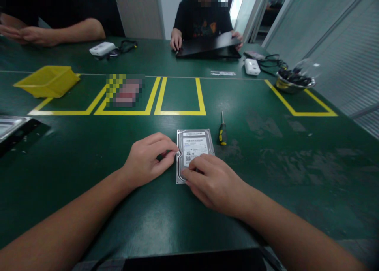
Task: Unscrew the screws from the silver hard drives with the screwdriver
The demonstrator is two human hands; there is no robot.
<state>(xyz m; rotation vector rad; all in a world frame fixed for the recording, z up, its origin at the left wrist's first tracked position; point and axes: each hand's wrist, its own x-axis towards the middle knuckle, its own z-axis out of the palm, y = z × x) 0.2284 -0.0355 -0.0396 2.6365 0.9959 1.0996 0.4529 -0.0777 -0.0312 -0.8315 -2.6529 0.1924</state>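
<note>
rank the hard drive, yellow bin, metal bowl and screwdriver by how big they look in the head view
1. hard drive and yellow bin, too close to rank; the right hand partly covers the former
2. metal bowl
3. screwdriver

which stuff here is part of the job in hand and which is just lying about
In hand:
- hard drive, left hand at its edge, right hand over it
- screwdriver beside it, probably

Seemingly lying about:
- yellow bin
- metal bowl
- white box near the bowl

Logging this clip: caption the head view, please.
Left hand at the edge of a hard drive, right hand across its lower part, screwdriver beside it on the table.
</note>
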